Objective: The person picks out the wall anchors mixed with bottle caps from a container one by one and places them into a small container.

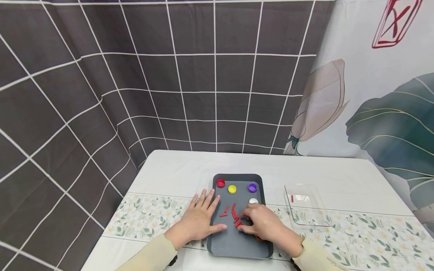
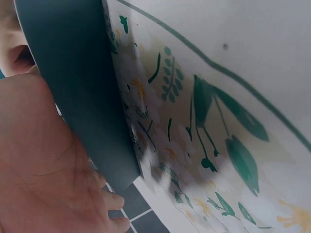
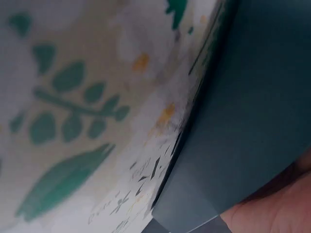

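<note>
A grey rectangular tray [image 1: 225,241] lies on the table, its side wall close up in both wrist views. Several small red sticks [image 1: 234,213] are scattered over its middle. My left hand [image 1: 198,220] rests at the tray's left rim, fingers spread and thumb reaching over the edge. My right hand [image 1: 264,222] is over the tray's right side, fingers bent down, thumb and forefinger apart beside the lowest red sticks. Part of a reddish-orange thing [image 1: 258,238] shows beneath this hand. A white round piece [image 1: 253,201] sits just beyond its knuckles.
Toward the tray's far end lie a red round cap [image 1: 221,183], a yellow one [image 1: 232,189] and a purple one [image 1: 252,188]. Right of the tray stands a clear glass dish [image 1: 310,214] with one red stick [image 1: 292,198] showing in it. A dark checked curtain [image 1: 196,75] hangs behind the table.
</note>
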A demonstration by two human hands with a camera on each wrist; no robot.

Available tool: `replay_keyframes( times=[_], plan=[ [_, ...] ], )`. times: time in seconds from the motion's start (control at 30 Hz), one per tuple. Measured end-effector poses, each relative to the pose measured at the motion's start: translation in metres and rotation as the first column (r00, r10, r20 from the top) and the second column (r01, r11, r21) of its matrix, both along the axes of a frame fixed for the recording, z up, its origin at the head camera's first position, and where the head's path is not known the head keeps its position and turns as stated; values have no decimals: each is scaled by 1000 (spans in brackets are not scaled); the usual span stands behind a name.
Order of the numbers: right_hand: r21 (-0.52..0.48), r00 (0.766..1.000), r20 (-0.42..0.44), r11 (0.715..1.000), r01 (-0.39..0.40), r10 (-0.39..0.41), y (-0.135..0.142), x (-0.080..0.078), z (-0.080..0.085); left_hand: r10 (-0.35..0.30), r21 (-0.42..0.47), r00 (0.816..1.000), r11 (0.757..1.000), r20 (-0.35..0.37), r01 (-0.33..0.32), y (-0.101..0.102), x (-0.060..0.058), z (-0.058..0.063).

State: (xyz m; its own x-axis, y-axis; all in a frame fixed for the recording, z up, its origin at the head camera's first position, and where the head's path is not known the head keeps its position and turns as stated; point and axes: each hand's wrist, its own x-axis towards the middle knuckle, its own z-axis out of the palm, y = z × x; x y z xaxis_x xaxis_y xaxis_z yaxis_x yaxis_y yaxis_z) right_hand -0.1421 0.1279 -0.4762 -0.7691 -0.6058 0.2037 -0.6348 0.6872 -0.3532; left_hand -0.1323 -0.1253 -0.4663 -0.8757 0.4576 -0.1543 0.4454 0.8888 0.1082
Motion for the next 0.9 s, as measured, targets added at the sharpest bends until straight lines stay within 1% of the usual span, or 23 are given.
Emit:
replay_keyframes(
  times=[0.1,0.27,0.43,0.7,0.9],
  plan=[
    [27,999,-26,999,29,-28,-4,2,-3,-2,2,1000,1000,-5,2,0,0,-1],
    [78,997,-39,994,71,-68,-9,4,-5,-2,2,1000,1000,-9,2,0,0,-1],
    [117,994,-55,988,97,-91,-15,4,-6,3,1,1000,1000,-6,-3,1,0,0],
    [151,990,-92,981,119,-106,-20,5,-8,12,-8,1000,1000,-2,-12,2,1,0],
    [137,988,-116,984,112,-97,-20,4,-9,8,-8,1000,1000,-6,-8,1,1,0]
  ],
)
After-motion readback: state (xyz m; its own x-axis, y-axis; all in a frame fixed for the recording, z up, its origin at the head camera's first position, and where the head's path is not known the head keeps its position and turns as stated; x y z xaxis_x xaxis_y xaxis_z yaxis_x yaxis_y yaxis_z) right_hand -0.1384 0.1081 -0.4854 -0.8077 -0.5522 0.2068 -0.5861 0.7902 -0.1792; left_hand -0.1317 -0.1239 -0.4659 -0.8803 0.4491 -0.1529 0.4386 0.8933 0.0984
